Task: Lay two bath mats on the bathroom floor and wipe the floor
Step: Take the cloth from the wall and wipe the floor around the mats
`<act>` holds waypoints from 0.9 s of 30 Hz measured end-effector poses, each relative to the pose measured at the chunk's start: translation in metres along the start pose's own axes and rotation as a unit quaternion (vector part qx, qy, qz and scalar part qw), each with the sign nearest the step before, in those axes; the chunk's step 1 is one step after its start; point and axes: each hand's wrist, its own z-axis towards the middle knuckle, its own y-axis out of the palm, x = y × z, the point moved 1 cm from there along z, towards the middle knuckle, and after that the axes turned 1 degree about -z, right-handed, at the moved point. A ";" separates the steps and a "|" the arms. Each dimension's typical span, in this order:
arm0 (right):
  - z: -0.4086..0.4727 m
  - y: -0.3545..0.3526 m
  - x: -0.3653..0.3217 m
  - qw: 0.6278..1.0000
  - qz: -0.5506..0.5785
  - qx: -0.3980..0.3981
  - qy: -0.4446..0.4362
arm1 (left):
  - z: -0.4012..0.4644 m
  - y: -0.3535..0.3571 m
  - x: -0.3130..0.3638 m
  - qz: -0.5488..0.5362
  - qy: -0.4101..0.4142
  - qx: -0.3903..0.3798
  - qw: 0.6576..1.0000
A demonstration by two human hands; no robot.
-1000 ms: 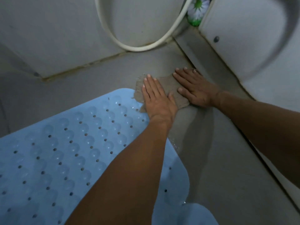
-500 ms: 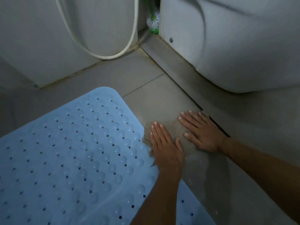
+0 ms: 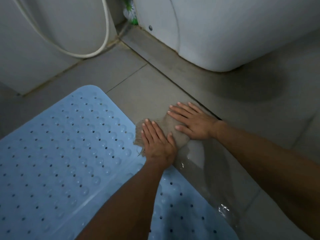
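Note:
A light blue bath mat (image 3: 57,161) with bumps and small holes lies flat on the grey tiled floor (image 3: 142,80), filling the lower left. A frayed brownish cloth (image 3: 170,128) lies on the wet floor at the mat's right edge. My left hand (image 3: 156,142) presses flat on the cloth's near left part, fingers straight. My right hand (image 3: 192,121) presses flat on its far right part, fingers spread. Most of the cloth is hidden under both hands. Only one mat is in view.
A white toilet base (image 3: 216,32) stands at the back right. A white hose (image 3: 102,44) loops down the wall at the back left. A green and white object (image 3: 130,13) sits in the corner. A film of water (image 3: 207,170) glistens on the tiles near my hands.
Both hands have drawn the cloth back across the floor, away from the wall and toilet, toward me along the mat's right edge. A wet streak trails near it.

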 end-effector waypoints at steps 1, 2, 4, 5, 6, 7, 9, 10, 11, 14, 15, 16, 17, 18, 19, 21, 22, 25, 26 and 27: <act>0.000 0.001 0.000 1.000 0.001 0.003 -0.001 | 0.000 0.000 0.000 0.002 -0.001 0.002 1.000; -0.001 0.002 0.000 1.000 0.000 0.006 -0.001 | 0.000 0.000 -0.001 0.005 0.001 0.008 1.000; 0.000 0.005 0.001 1.000 -0.001 0.009 0.001 | 0.000 0.000 -0.001 0.009 0.002 -0.003 1.000; -0.001 0.006 0.002 1.000 -0.002 0.010 0.004 | 0.000 0.001 0.000 0.011 0.000 -0.009 1.000; -0.001 0.007 0.002 1.000 -0.003 0.014 0.006 | 0.000 0.001 0.001 0.014 -0.003 -0.008 1.000; -0.001 0.007 0.001 1.000 -0.004 0.017 0.008 | 0.001 0.001 0.001 0.016 -0.007 -0.003 1.000; -0.007 0.009 -0.001 1.000 -0.003 0.025 0.014 | -0.001 0.000 0.001 0.023 -0.011 0.019 1.000; -0.013 0.011 -0.001 0.999 -0.004 0.033 0.019 | -0.004 0.002 0.002 0.034 -0.010 0.034 0.999; -0.022 0.015 -0.001 0.999 -0.004 0.040 0.025 | -0.008 0.005 0.003 0.048 -0.006 0.045 0.998; -0.067 0.025 -0.001 0.999 -0.004 0.033 0.038 | -0.035 0.017 0.023 0.062 0.013 0.032 0.997; -0.085 0.028 0.000 0.999 -0.008 0.032 0.043 | -0.048 0.023 0.033 0.060 0.018 0.024 0.998; -0.105 0.031 0.002 0.998 -0.013 0.037 0.050 | -0.062 0.030 0.045 0.062 0.026 0.020 0.998; -0.126 0.034 0.004 0.997 -0.017 0.044 0.056 | -0.074 0.036 0.057 0.064 0.032 0.018 0.997; -0.147 0.038 0.007 0.997 -0.023 0.048 0.060 | -0.088 0.043 0.070 0.064 0.037 0.015 0.997; -0.168 0.043 0.009 0.996 -0.031 0.045 0.065 | -0.102 0.049 0.083 0.058 0.043 0.014 0.997; -0.210 0.054 0.015 0.996 -0.036 0.034 0.080 | -0.128 0.060 0.105 0.037 0.062 0.024 0.997; -0.230 0.059 0.018 0.995 -0.032 0.035 0.093 | -0.140 0.064 0.115 0.030 0.079 0.032 0.996; -0.286 0.071 0.016 0.990 -0.032 0.042 0.132 | -0.172 0.078 0.135 0.019 0.142 0.041 0.989; -0.300 0.073 0.012 0.988 -0.031 0.045 0.145 | -0.180 0.081 0.139 0.019 0.157 0.038 0.987; -0.314 0.076 0.007 0.986 -0.024 0.046 0.160 | -0.189 0.084 0.142 0.018 0.168 0.032 0.985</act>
